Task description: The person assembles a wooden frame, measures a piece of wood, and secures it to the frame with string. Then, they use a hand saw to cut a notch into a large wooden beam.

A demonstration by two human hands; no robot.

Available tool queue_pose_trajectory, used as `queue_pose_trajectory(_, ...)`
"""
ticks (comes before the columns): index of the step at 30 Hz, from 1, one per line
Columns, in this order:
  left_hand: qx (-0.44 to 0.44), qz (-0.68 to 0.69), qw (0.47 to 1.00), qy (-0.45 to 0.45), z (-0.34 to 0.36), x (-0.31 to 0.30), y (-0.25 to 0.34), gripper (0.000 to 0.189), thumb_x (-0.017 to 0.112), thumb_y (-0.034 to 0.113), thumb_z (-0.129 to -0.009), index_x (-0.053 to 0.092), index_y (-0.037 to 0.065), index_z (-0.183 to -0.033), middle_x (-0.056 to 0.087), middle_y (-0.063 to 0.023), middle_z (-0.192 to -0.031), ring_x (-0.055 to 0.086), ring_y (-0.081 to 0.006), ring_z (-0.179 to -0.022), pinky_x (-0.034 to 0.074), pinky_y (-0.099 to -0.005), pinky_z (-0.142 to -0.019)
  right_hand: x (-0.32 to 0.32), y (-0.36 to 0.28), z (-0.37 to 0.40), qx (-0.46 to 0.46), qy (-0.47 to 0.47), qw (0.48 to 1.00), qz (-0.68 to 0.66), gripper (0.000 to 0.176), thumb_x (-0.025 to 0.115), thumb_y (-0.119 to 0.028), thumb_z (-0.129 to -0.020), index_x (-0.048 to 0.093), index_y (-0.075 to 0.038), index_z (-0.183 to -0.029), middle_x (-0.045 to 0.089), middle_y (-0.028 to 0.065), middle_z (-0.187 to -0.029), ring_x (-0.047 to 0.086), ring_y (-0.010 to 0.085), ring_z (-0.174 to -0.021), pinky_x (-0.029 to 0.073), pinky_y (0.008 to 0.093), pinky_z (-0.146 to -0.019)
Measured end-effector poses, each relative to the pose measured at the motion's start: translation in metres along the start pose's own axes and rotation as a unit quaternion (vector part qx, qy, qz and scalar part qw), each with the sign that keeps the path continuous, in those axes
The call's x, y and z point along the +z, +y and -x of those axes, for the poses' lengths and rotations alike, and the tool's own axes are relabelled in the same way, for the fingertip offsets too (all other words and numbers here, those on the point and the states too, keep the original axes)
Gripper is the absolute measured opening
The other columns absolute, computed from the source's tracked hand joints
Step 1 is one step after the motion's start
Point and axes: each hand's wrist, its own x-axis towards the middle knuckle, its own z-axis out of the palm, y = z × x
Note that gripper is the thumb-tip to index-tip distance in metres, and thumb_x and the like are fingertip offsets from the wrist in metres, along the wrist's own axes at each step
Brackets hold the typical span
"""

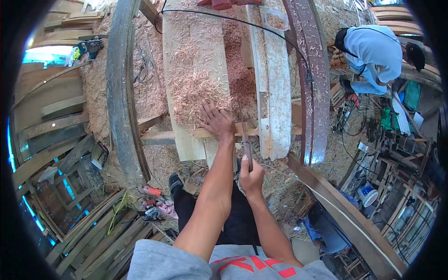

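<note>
My left hand (217, 123) lies flat with fingers apart on a pale wooden board (193, 51) strewn with curled shavings (198, 93). Beside it, my right hand (251, 175) is wrapped round the handle of what looks like a handsaw (247, 148). Its narrow blade points away from me along the board's right edge; how far it reaches is hard to see. A short wooden crosspiece (205, 132) runs under or beside my left wrist.
Long beams flank the board: a grey one (122, 84) on the left, a whitish one (279, 88) and a dark red one (319, 84) on the right. A black cable (266, 29) crosses above. A co-worker (373, 49) bends over at the right. Lumber lies stacked at the left.
</note>
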Motion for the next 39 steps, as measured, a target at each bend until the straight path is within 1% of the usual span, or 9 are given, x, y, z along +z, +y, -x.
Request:
queue_pose_trajectory(11, -0.018, -0.034, 0.999, 0.027, -0.002, 0.011, 0.004, 0.056, 0.049, 0.032, -0.092, 0.039, 0.013, -0.143, 0.032, -0.0120, -0.159, 0.024, -0.0326, -0.149, 0.015, -0.0621, -0.116, -0.017, -0.027, -0.006, 0.108, -0.041, 0.993, -0.002, 0.039, 0.057, -0.032, -0.097, 0.061, 0.003, -0.078, 0.051, 0.0217, -0.058, 0.052, 0.0231, -0.050, 0.042, 0.0415, -0.052)
queue_pose_trajectory(16, -0.023, -0.022, 0.999, 0.014, -0.005, 0.013, 0.006, 0.056, 0.049, 0.031, -0.092, 0.039, 0.012, -0.143, 0.030, -0.0137, -0.159, 0.024, -0.0335, -0.150, 0.014, -0.0627, -0.116, -0.061, -0.027, 0.058, 0.134, -0.061, 0.989, -0.003, 0.038, 0.058, -0.032, -0.097, 0.064, 0.001, -0.080, 0.050, 0.0204, -0.058, 0.052, 0.0234, -0.050, 0.042, 0.0406, -0.052)
queue_pose_trajectory(17, -0.017, -0.018, 1.000, 0.017, -0.006, 0.011, 0.007, 0.055, 0.049, 0.029, -0.092, 0.039, 0.012, -0.143, 0.030, -0.0140, -0.159, 0.023, -0.0337, -0.150, 0.013, -0.0627, -0.116, -0.051, -0.029, 0.042, 0.106, -0.056, 0.993, 0.016, 0.045, 0.056, -0.033, -0.098, 0.055, 0.000, -0.068, 0.047, 0.0037, -0.053, 0.046, 0.0102, -0.051, 0.037, 0.0333, -0.049)
queue_pose_trajectory(20, -0.020, -0.027, 0.999, 0.011, -0.005, 0.008, 0.007, 0.054, 0.048, 0.028, -0.092, 0.039, 0.011, -0.143, 0.030, -0.0153, -0.159, 0.022, -0.0337, -0.150, 0.011, -0.0629, -0.117, -0.028, -0.033, -0.005, 0.115, -0.050, 0.992, -0.005, 0.044, 0.057, -0.032, -0.098, 0.055, 0.000, -0.067, 0.049, 0.0029, -0.053, 0.047, 0.0091, -0.052, 0.037, 0.0328, -0.049)
queue_pose_trajectory(21, -0.020, -0.026, 0.999, 0.012, -0.006, 0.008, 0.007, 0.054, 0.048, 0.028, -0.092, 0.039, 0.011, -0.143, 0.030, -0.0154, -0.159, 0.022, -0.0335, -0.150, 0.012, -0.0629, -0.117, -0.034, -0.026, 0.011, 0.096, -0.044, 0.994, 0.027, 0.037, 0.059, -0.030, -0.096, 0.062, 0.001, -0.077, 0.048, 0.0176, -0.053, 0.050, 0.0226, -0.045, 0.040, 0.0392, -0.048)
queue_pose_trajectory(24, -0.020, -0.027, 0.999, 0.011, -0.005, 0.010, 0.009, 0.054, 0.048, 0.028, -0.092, 0.040, 0.010, -0.143, 0.031, -0.0155, -0.159, 0.024, -0.0333, -0.149, 0.012, -0.0629, -0.117, -0.064, -0.023, 0.064, 0.096, -0.063, 0.993, 0.028, 0.039, 0.058, -0.031, -0.097, 0.060, 0.000, -0.074, 0.047, 0.0162, -0.053, 0.050, 0.0209, -0.046, 0.040, 0.0392, -0.049)
queue_pose_trajectory(28, -0.009, -0.021, 1.000, 0.016, -0.003, 0.009, 0.004, 0.054, 0.049, 0.028, -0.092, 0.039, 0.011, -0.142, 0.031, -0.0151, -0.158, 0.024, -0.0336, -0.149, 0.012, -0.0628, -0.117, -0.034, -0.019, 0.006, 0.106, -0.053, 0.993, 0.007, 0.040, 0.057, -0.032, -0.097, 0.061, 0.000, -0.075, 0.046, 0.0131, -0.053, 0.054, 0.0160, -0.051, 0.041, 0.0362, -0.050)
queue_pose_trajectory(33, -0.014, -0.020, 1.000, 0.012, -0.005, 0.009, 0.005, 0.056, 0.051, 0.029, -0.090, 0.039, 0.012, -0.142, 0.029, -0.0141, -0.160, 0.022, -0.0333, -0.150, 0.012, -0.0633, -0.116, -0.060, -0.020, 0.059, 0.126, -0.047, 0.991, 0.002, 0.042, 0.056, -0.033, -0.098, 0.059, 0.000, -0.074, 0.042, 0.0124, -0.052, 0.040, 0.0156, -0.049, 0.036, 0.0383, -0.049)
queue_pose_trajectory(39, 0.002, -0.030, 1.000, 0.008, -0.002, 0.009, 0.000, 0.058, 0.052, 0.028, -0.090, 0.039, 0.011, -0.144, 0.028, -0.0146, -0.160, 0.022, -0.0338, -0.150, 0.012, -0.0609, -0.117, -0.040, 0.002, 0.026, 0.137, -0.050, 0.989, -0.023, 0.042, 0.057, -0.034, -0.099, 0.060, 0.002, -0.076, 0.045, 0.0080, -0.054, 0.042, 0.0128, -0.053, 0.036, 0.0359, -0.050)
